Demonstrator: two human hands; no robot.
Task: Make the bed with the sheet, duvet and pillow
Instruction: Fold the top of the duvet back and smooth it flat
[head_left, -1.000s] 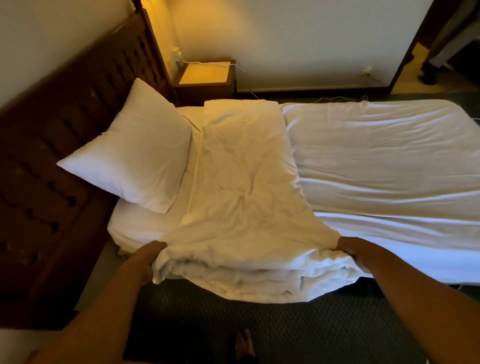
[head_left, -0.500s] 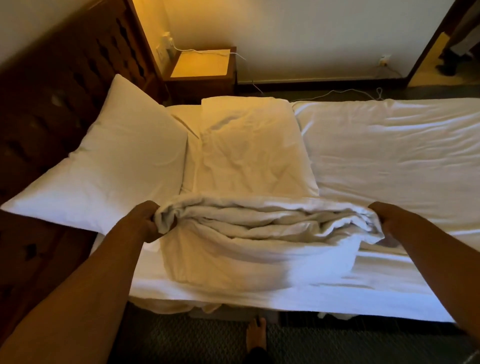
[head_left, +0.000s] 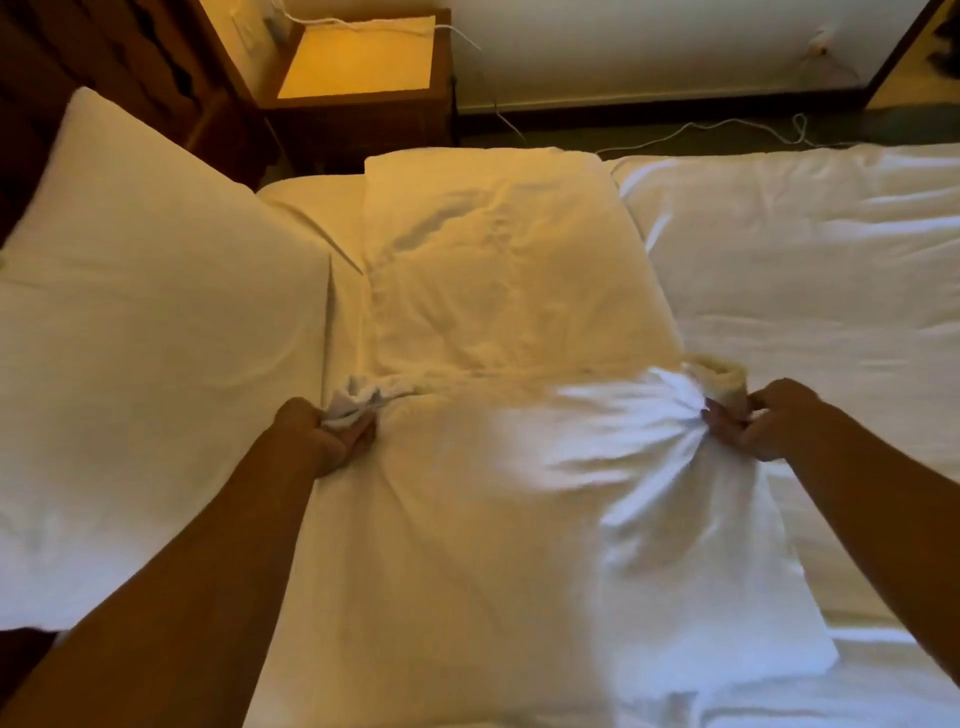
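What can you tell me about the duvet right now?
The duvet is white, soft, creased cloth, folded into a narrow band lying across the bed on the sheet, beside the pillow. Its far end reaches the bed's far edge. The left hand and right hand each grip a bunched corner of its top layer, which lies stretched between them with wrinkles fanning from the right grip.

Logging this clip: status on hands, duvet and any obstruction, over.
Left hand and right hand each grip bunched duvet fabric. Duvet folded, lying mid-bed on the sheet. Pillow hard against duvet's left edge.
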